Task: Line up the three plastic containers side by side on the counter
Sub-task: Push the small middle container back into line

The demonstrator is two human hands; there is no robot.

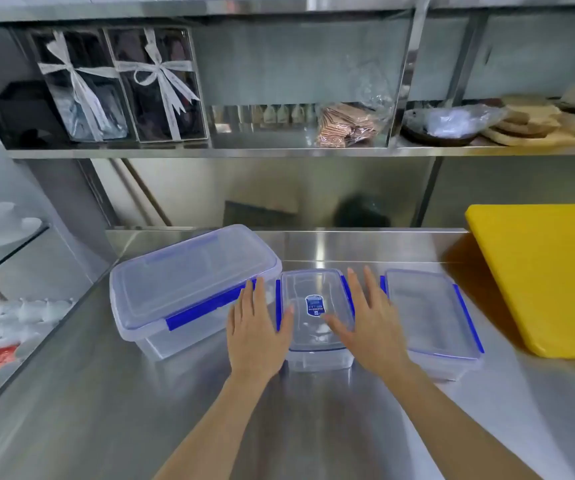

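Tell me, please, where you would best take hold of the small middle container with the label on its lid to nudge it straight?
Probably by the small container's two long sides, one hand each, coming from the near end. Its long axis points away from the person, and the blue clips run along those sides. The left hand and right hand, both open, already flank it. The large container crowds its left side, so fingers should stay flat.

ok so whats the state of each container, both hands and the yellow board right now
large container: lid on, angled, leftmost
small container: lid on, label up, in the middle
right container: lid on, apart from the small one
left hand: open, flat, at the small container's left side
right hand: open, thumb over the small container's lid
yellow cutting board: far right, untouched
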